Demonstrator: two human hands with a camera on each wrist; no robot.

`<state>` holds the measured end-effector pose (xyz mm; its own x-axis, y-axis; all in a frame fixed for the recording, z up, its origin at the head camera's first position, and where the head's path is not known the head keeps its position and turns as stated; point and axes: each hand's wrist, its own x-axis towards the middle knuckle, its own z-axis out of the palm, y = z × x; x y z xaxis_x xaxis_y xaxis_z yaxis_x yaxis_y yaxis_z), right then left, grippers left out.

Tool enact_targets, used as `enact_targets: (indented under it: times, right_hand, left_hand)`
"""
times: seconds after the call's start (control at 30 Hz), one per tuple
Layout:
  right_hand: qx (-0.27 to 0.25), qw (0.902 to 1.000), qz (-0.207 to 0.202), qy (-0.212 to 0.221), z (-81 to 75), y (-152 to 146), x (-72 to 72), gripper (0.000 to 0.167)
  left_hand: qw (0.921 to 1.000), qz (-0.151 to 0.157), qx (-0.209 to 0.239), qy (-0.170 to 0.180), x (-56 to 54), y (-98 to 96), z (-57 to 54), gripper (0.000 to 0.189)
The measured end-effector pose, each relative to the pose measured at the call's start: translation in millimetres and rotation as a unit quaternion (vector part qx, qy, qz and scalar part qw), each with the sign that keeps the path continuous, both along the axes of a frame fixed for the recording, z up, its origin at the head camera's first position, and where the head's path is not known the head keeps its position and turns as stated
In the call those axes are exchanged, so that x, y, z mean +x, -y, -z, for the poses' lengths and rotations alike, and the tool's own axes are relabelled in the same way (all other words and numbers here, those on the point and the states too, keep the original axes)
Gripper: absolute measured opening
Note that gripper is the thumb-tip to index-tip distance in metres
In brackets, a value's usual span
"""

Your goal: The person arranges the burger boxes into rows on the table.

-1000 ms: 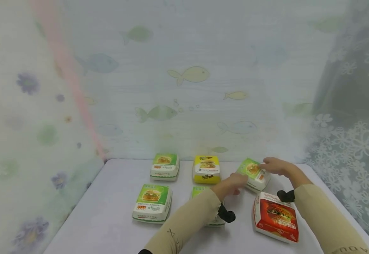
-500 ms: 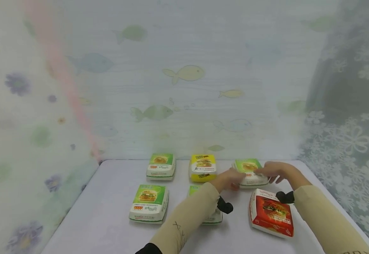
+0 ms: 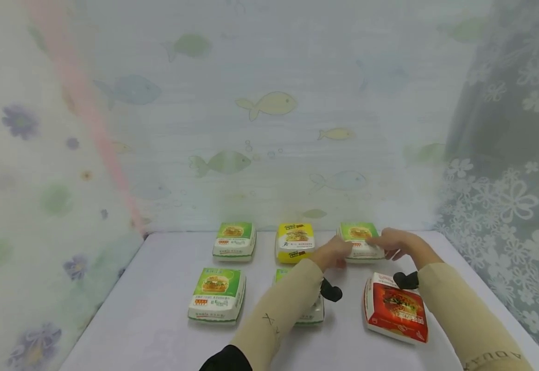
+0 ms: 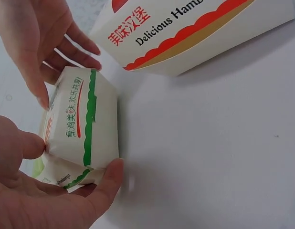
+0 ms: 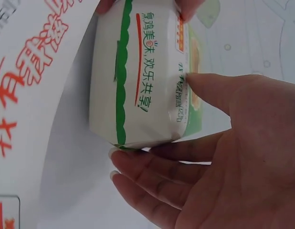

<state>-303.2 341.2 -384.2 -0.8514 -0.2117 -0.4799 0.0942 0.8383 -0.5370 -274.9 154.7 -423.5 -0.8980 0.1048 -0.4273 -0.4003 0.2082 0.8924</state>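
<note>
A green and white burger box [image 3: 359, 232] lies at the table's back right, between both hands. My left hand [image 3: 333, 252] grips its left side; in the left wrist view the thumb rests on the printed top and a fingertip reaches the lower edge. On the opposite side my right hand [image 3: 402, 243] holds the same box, and the right wrist view shows its thumb [image 5: 209, 90] on the top edge with the other fingers bent by the side. Closer to me sits a red burger box [image 3: 396, 306], slightly askew, below the right wrist.
A yellow burger box [image 3: 295, 239] and a green one [image 3: 234, 239] stand along the back. In front are another green box [image 3: 218, 296] and one partly hidden by the left sleeve [image 3: 278, 309]. A fish-patterned curtain [image 3: 269, 154] closes off the white table's [image 3: 158, 309] far edge.
The held green box has turned from a slant to nearly square with the table and slid slightly back toward the curtain. Both hands moved along with it. The camera view shifted a little.
</note>
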Motion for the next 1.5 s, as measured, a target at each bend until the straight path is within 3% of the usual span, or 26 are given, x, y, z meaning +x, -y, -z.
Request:
enact_targets:
  times: [0.2, 0.3, 0.4, 0.47, 0.57, 0.7, 0.83, 1.07, 1.17, 1.37, 1.5]
  right_hand:
    - [0.009, 0.9999, 0.001, 0.005, -3.7, 3, -0.4, 0.071]
    - [0.022, 0.9997, -0.013, 0.003, -6.9, 2, 5.9, 0.076]
    - [0.033, 0.9990, -0.028, -0.004, -11.0, -2, 15.8, 0.081]
    - [0.038, 0.9984, -0.036, -0.020, -12.2, -5, 21.8, 0.084]
    - [0.044, 0.9965, -0.051, -0.051, -13.1, -3, 32.2, 0.090]
    - [0.061, 0.9913, -0.076, -0.088, -12.0, -6, 47.0, 0.086]
    - [0.059, 0.9902, -0.087, -0.092, -10.4, -17, 61.6, 0.079]
    - [0.034, 0.9913, -0.096, -0.083, -6.3, -37, 82.2, 0.072]
    - [0.023, 0.9913, -0.104, -0.078, -4.4, -41, 89.9, 0.067]
    - [0.003, 0.9926, -0.106, -0.060, 2.3, -45, 100.2, 0.065]
    - [-0.007, 0.9936, -0.104, -0.045, 8.2, -45, 103.6, 0.067]
  left_hand:
    - [0.9995, -0.022, -0.015, 0.014, -9.7, -3.9, 6.5, 0.036]
    - [0.9979, -0.006, -0.065, 0.003, -9.7, -5.2, 10.7, 0.050]
    - [0.9901, 0.021, -0.138, -0.016, -0.9, -6.0, 5.9, 0.063]
    - [0.9820, 0.037, -0.184, -0.024, 9.7, -3.8, -2.9, 0.067]
    - [0.9763, 0.063, -0.205, -0.033, 27.1, 6.2, -15.0, 0.070]
    - [0.9772, 0.105, -0.178, -0.050, 50.6, 16.6, -22.0, 0.069]
    - [0.9766, 0.142, -0.150, -0.061, 73.5, 17.2, -24.0, 0.071]
    - [0.9590, 0.191, -0.203, -0.051, 108.4, 10.0, -21.4, 0.075]
    - [0.9590, 0.192, -0.201, -0.053, 117.2, 6.3, -15.1, 0.075]
    - [0.9719, 0.157, -0.168, -0.049, 125.9, 0.0, 0.0, 0.070]
    - [0.9779, 0.154, -0.136, -0.036, 129.0, -1.9, 9.1, 0.057]
